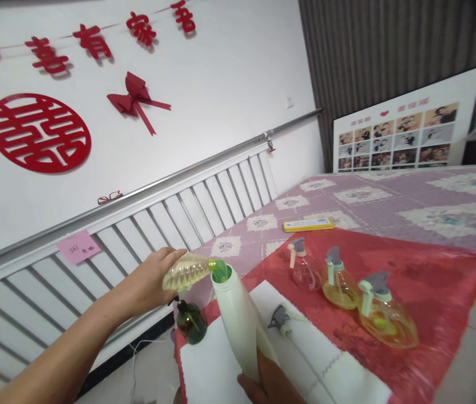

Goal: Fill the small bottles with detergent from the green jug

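Head view. Grips a ribbed clear bottle [185,271] of yellowish liquid in the left hand [154,280], fingers curled round its base end, laid nearly level above the bed's edge. Brings its green neck [220,270] right to the open mouth of a tall white bottle [238,320], touching or just inside the rim; cannot tell which. Clasps the white bottle low down with the right hand [269,384], closed around it at the picture's bottom edge, mouth tilted toward the left hand. Shows a white cloth [305,342] beneath, with a loose grey spray head [280,320] lying on it and a dark green pump bottle [191,324] just beside its left corner. Shows three spray bottles [339,283] in a row on a red cloth [440,280] to the right, well apart from both hands, and a flat yellow box [309,224] farther back on the purple quilt [389,213]
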`<action>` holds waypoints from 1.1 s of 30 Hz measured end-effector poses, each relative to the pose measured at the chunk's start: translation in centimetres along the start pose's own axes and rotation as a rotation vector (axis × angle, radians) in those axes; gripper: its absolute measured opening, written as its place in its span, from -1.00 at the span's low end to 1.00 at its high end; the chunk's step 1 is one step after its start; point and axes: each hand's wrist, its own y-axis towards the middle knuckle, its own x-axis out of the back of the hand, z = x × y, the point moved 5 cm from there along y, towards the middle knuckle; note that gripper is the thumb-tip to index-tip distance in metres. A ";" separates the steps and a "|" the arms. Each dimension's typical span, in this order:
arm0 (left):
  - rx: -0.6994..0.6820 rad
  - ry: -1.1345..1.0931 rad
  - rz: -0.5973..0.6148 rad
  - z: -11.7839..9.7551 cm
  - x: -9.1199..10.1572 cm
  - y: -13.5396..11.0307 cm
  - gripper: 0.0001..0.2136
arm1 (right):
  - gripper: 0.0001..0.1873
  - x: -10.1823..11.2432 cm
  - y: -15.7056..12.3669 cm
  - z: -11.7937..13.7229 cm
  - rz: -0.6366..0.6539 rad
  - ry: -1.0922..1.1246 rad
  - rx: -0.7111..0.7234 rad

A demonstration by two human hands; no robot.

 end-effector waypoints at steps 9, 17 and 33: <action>0.013 0.011 0.016 0.1 0.0 -0.1 -0.29 | -0.36 -0.1 0.1 -0.1 -0.005 0.006 -0.024; 0.001 0.030 0.005 0.1 0.0 0.0 -0.28 | -0.35 -0.3 0.1 -0.5 -0.020 0.012 -0.013; -0.001 0.014 0.013 0.2 0.0 0.1 -0.25 | -0.35 0.0 0.1 0.0 0.004 -0.009 0.000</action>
